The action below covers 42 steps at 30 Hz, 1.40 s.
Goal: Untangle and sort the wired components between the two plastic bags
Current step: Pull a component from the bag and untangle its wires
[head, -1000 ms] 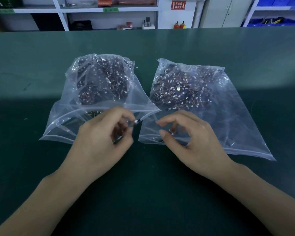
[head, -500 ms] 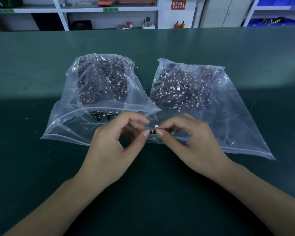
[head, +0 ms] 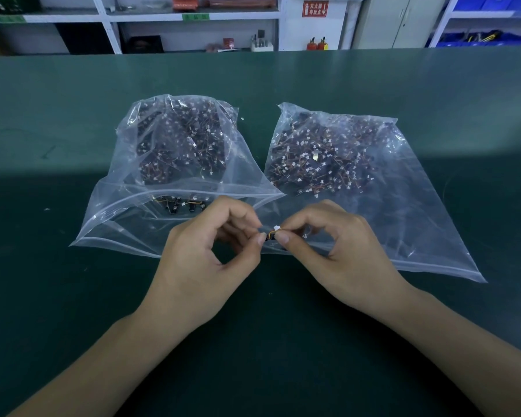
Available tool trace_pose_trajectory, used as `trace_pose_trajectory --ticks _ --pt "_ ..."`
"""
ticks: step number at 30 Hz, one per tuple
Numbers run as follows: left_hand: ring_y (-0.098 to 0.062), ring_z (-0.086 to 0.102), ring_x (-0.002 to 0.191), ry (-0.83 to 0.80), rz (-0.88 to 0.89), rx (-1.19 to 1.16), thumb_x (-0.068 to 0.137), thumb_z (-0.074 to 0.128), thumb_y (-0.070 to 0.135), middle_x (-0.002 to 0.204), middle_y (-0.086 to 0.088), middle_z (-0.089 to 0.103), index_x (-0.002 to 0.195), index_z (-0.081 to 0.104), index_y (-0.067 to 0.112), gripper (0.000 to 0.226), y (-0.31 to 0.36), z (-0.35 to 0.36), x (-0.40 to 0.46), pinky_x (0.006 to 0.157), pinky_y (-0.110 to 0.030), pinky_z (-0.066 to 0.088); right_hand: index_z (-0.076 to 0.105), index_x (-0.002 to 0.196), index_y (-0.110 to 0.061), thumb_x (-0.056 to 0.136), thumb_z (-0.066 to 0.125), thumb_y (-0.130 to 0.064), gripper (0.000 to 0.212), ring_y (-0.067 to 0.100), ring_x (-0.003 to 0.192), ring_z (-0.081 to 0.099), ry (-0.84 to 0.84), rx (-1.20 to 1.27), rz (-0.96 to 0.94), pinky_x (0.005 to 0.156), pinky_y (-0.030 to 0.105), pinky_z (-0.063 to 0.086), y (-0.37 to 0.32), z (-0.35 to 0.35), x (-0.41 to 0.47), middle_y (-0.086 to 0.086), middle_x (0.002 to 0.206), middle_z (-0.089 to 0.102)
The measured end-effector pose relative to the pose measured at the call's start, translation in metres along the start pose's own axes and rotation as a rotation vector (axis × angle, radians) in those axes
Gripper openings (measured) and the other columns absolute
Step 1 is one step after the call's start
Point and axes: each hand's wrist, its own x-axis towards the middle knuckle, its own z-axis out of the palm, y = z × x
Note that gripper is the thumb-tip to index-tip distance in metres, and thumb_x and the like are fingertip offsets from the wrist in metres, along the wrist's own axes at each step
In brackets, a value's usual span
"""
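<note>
Both hands, left hand (head: pixel 205 260) and right hand (head: pixel 340 251), pinch one tiny wired component (head: pixel 272 235) (mostly hidden by fingertips) between the bags (head: pixel 127 224).

Pinched component (head: pixel 273 233) — mostly finger-hidden

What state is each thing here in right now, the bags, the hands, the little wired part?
Left clear plastic bag: lying flat, mouth open, part-filled.
Right clear plastic bag: lying flat, part-filled.
Small wired component with white connector: pinched between both hands.
Left hand: pinching it.
Right hand: pinching it.
</note>
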Motion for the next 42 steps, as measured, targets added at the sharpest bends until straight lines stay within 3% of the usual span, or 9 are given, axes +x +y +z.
trace_pose_trajectory --ticks 7,11,14,18,24,28,31,38,42 --pt "-0.017 0.073 0.087 0.021 0.023 0.017 0.09 0.08 0.004 0.091 0.011 0.071 0.1 0.067 0.022 0.024 0.001 0.001 0.001 0.08 -0.018 0.055 0.078 0.092 -0.026 0.098 0.075 -0.021 0.008 0.014 0.095 0.063 -0.004 -0.01 -0.005 0.083 0.018 0.047 -0.002 -0.001 0.001 -0.022 0.086 0.07" --pt "-0.013 0.074 0.088 0.05 0.027 0.065 0.091 0.081 0.014 0.092 0.014 0.073 0.101 0.07 0.022 0.016 0.0 0.001 0.001 0.079 -0.016 0.055 0.078 0.095 -0.023 0.097 0.075 -0.026 0.005 0.016 0.094 0.063 -0.008 -0.04 -0.031 0.085 0.031 0.051 0.0 -0.006 0.002 -0.018 0.089 0.071" --pt "-0.01 0.074 0.088 0.083 0.014 0.12 0.092 0.08 0.015 0.092 0.017 0.075 0.1 0.076 0.022 0.012 -0.003 0.001 0.003 0.079 -0.014 0.054 0.075 0.109 -0.025 0.092 0.079 -0.036 0.021 0.011 0.096 0.061 -0.065 -0.204 -0.075 0.091 0.036 0.049 0.004 -0.012 0.004 -0.022 0.097 0.066" --pt "-0.01 0.073 0.088 0.092 0.058 0.185 0.094 0.077 0.016 0.095 0.017 0.073 0.102 0.08 0.017 0.009 -0.003 -0.005 0.004 0.079 -0.014 0.052 0.069 0.108 -0.028 0.08 0.079 -0.016 0.032 0.012 0.098 0.06 -0.157 -0.337 -0.074 0.094 0.044 0.048 0.008 -0.019 0.005 -0.019 0.103 0.062" --pt "-0.012 0.069 0.085 0.009 0.2 0.304 0.095 0.078 0.017 0.094 0.008 0.07 0.104 0.083 0.015 0.011 -0.005 -0.002 0.004 0.075 -0.023 0.053 0.071 0.095 -0.024 0.076 0.073 0.003 0.033 0.013 0.085 0.062 -0.022 -0.254 -0.066 0.075 0.04 0.055 0.007 -0.019 0.005 -0.018 0.089 0.063" --pt "-0.008 0.065 0.088 -0.002 0.299 0.435 0.098 0.078 0.015 0.096 0.005 0.071 0.105 0.083 0.014 0.008 -0.009 0.003 0.007 0.082 -0.02 0.05 0.076 0.097 -0.017 0.078 0.074 0.009 0.032 0.012 0.083 0.062 0.036 -0.24 -0.102 0.075 0.025 0.05 0.005 -0.018 0.005 -0.012 0.091 0.066" --pt "-0.014 0.064 0.085 -0.009 0.376 0.545 0.1 0.078 0.016 0.094 0.003 0.071 0.103 0.082 0.014 0.005 -0.011 0.005 0.014 0.083 -0.022 0.05 0.076 0.096 -0.015 0.077 0.074 0.01 0.031 0.014 0.082 0.062 0.067 -0.236 -0.117 0.075 0.025 0.05 0.004 -0.018 0.005 -0.009 0.091 0.067" --pt "-0.019 0.056 0.073 -0.098 0.388 0.852 0.092 0.083 0.019 0.079 0.004 0.055 0.09 0.08 0.024 0.007 -0.006 0.009 0.012 0.048 -0.031 0.041 0.075 0.095 -0.018 0.075 0.074 0.009 0.034 0.009 0.082 0.06 0.089 -0.248 -0.126 0.077 0.016 0.044 0.003 -0.014 0.005 -0.017 0.091 0.062" --pt "-0.021 0.06 0.067 -0.195 0.354 0.931 0.09 0.087 0.027 0.072 0.005 0.054 0.092 0.082 0.028 0.006 -0.005 0.011 0.01 0.042 -0.033 0.044 0.075 0.097 -0.021 0.076 0.075 0.007 0.035 0.006 0.083 0.059 0.071 -0.259 -0.119 0.075 0.019 0.046 0.004 -0.012 0.004 -0.016 0.09 0.065"
